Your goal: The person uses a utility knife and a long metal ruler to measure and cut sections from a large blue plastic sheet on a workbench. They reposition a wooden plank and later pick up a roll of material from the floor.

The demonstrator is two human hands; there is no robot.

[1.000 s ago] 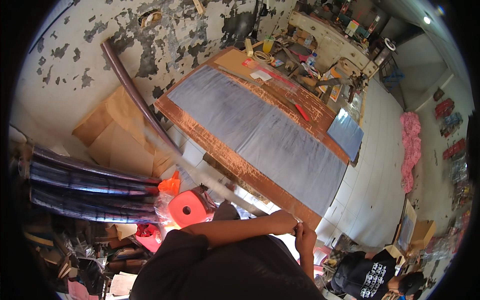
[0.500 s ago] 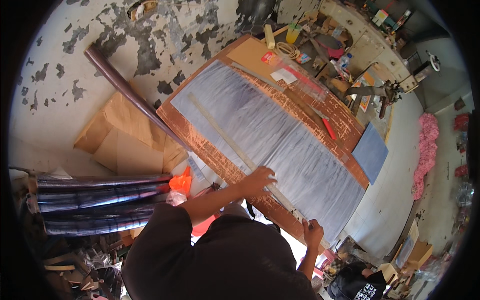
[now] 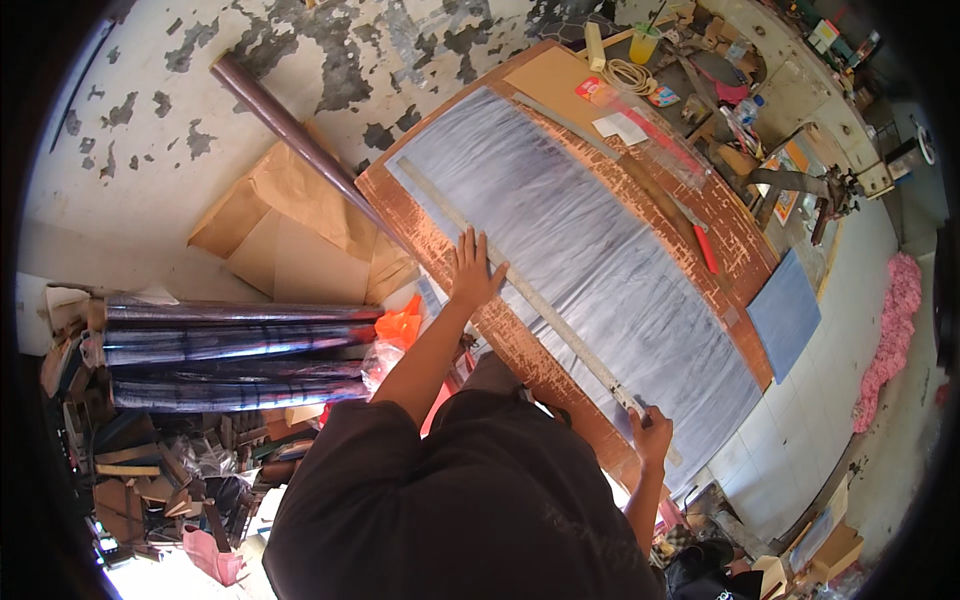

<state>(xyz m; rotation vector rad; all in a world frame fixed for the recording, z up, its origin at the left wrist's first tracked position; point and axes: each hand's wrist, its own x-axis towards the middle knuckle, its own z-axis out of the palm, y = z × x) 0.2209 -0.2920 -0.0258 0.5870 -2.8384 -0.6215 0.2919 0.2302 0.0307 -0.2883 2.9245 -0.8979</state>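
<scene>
A large grey-blue streaked sheet [image 3: 580, 230] lies on the worn brown table. Along its near side runs a long metal ruler [image 3: 562, 328], set slantwise from upper left to lower right. My left hand [image 3: 474, 272] rests flat at the ruler's middle-left stretch, fingers spread, partly over the table's near border. Close to the ruler's lower right end, my right hand [image 3: 652, 436] is closed, with thumb and fingers pinched at the ruler's edge. What it grips is too small and hidden to name.
Beyond the sheet lie a red-handled knife-like tool [image 3: 706, 248], a coiled cord [image 3: 630, 76] and a yellow drink cup [image 3: 643, 43]. A blue-grey piece [image 3: 785, 315] juts past the table's right side. Dark rolls [image 3: 240, 342] and brown paper [image 3: 310, 225] sit left.
My left hand has slid toward the ruler's upper left and now lies flat. My right hand stays near the lower right end. The whole view has shifted a little.
</scene>
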